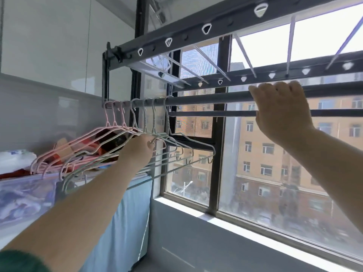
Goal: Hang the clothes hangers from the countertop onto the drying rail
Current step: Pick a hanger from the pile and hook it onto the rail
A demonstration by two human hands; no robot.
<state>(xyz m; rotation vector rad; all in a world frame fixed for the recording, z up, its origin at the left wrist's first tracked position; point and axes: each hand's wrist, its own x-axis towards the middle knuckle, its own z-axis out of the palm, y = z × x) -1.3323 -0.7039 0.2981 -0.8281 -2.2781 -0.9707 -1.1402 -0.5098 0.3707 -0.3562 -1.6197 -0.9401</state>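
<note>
I find the scene bright, daylit from the window [265,154]; its top right is blown out white. The wall [49,46] shows soft glare. The rail [206,100] bows from wide-angle distortion; frame edges are slightly soft.

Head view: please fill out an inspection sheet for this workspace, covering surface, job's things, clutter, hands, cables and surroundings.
Surface: countertop at left, mostly covered; none of its hangers can be made out.
Job's things: about seven clothes hangers, pink and pale green, hooked on the left end of the drying rail.
Clutter: red and orange items piled behind the hangers; a blue cloth hangs below the counter.
Hands: left hand grips the hanger wires; right hand holds the rail further right.
Cables: nothing seen.
Surroundings: window facing apartment blocks; dark rack frame overhead.
</note>
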